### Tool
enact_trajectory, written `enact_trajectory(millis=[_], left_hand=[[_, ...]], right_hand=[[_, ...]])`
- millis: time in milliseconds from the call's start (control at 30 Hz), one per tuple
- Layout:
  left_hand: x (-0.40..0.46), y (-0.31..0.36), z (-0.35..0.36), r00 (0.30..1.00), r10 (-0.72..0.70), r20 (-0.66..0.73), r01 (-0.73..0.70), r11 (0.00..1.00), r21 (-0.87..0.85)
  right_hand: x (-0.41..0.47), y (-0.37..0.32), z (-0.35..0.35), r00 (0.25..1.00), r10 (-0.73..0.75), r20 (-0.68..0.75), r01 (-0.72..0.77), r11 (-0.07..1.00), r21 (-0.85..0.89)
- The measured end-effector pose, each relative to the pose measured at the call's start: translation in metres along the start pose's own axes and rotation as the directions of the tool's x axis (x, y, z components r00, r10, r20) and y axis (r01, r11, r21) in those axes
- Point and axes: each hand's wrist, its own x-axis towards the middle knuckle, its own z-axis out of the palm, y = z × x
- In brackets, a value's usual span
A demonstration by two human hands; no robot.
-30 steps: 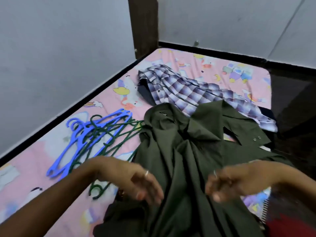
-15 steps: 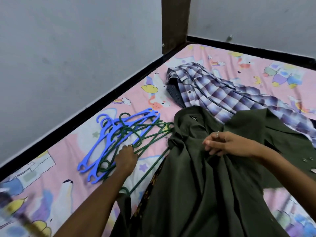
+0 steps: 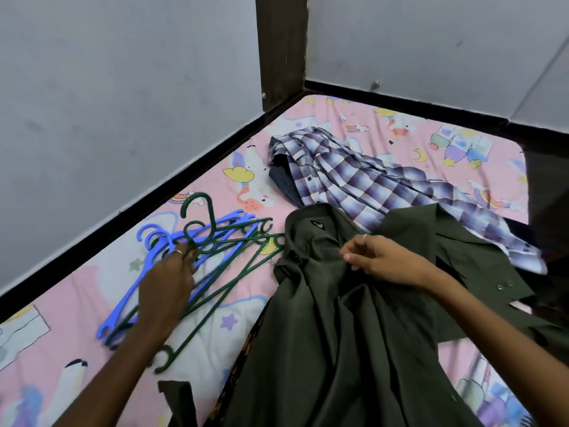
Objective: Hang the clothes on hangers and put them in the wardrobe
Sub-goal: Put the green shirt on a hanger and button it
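Your left hand (image 3: 166,280) has lifted a green hanger (image 3: 201,224) off the pile, fingers pinching it; your right hand (image 3: 377,260) pinches the shirt (image 3: 323,334) beside it.

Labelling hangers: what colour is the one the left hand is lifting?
Dark green hanger, gripped by the left hand; its hook is raised above the blue ones. Head view.

- Two hands: left hand (image 3: 167,283), right hand (image 3: 377,259).
- One olive green shirt (image 3: 338,318).
- One purple checked shirt (image 3: 369,183).
- Several green hangers (image 3: 228,272) and blue hangers (image 3: 154,241) in a tangled pile; exact number unclear.
- One bed (image 3: 462,131).
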Motion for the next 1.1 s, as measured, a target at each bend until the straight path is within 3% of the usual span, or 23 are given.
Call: enact_trajectory(millis=[67,167,333,500,667,700,733,800,867,967,1033,1100], left_hand=[[0.011,0.009,-0.023,0.991,0.121,-0.056,-0.118,0.992,0.054],[0.029,0.026,-0.047,0.951,0.307,-0.037,-0.309,0.948,-0.080],[0.053,0.082,-0.049,0.818,0.572,0.060,-0.536,0.796,-0.281],[0.065,0.135,-0.012,0.753,0.641,0.145,-0.532,0.724,-0.439],[0.087,0.166,0.031,0.658,0.701,0.273,-0.582,0.705,-0.406],[0.093,0.168,0.039,0.678,0.685,0.268,-0.551,0.714,-0.432],[0.098,0.170,0.044,0.751,0.612,0.248,-0.443,0.746,-0.498],[0.108,0.167,0.060,0.925,0.331,0.187,-0.146,0.765,-0.628],[0.116,0.158,0.086,0.976,0.038,0.213,0.082,0.847,-0.525],[0.115,0.143,0.134,0.867,-0.154,0.474,0.291,0.929,-0.229],[0.106,0.139,0.159,0.749,-0.195,0.633,0.317,0.945,-0.084],[0.096,0.135,0.174,0.709,-0.202,0.676,0.298,0.954,-0.028]], right_hand=[[0.005,-0.011,0.003,0.988,-0.107,-0.112,0.096,0.990,-0.101],[0.013,-0.027,0.009,0.930,-0.256,-0.264,0.209,0.959,-0.193],[0.016,-0.041,-0.001,0.786,-0.428,-0.447,0.168,0.842,-0.512],[-0.002,-0.026,-0.020,0.713,-0.497,-0.494,0.120,0.781,-0.612],[-0.024,0.007,-0.037,0.659,-0.511,-0.552,0.035,0.754,-0.655],[-0.027,0.017,-0.043,0.661,-0.496,-0.563,-0.004,0.748,-0.663],[-0.031,0.026,-0.049,0.657,-0.475,-0.586,-0.048,0.749,-0.661],[-0.041,0.042,-0.060,0.644,-0.419,-0.640,-0.129,0.765,-0.631],[-0.049,0.056,-0.071,0.632,-0.345,-0.694,-0.208,0.787,-0.581],[-0.055,0.066,-0.081,0.625,-0.244,-0.742,-0.288,0.812,-0.508],[-0.055,0.068,-0.084,0.638,-0.210,-0.741,-0.300,0.818,-0.490],[-0.055,0.066,-0.084,0.648,-0.196,-0.736,-0.307,0.817,-0.488]])
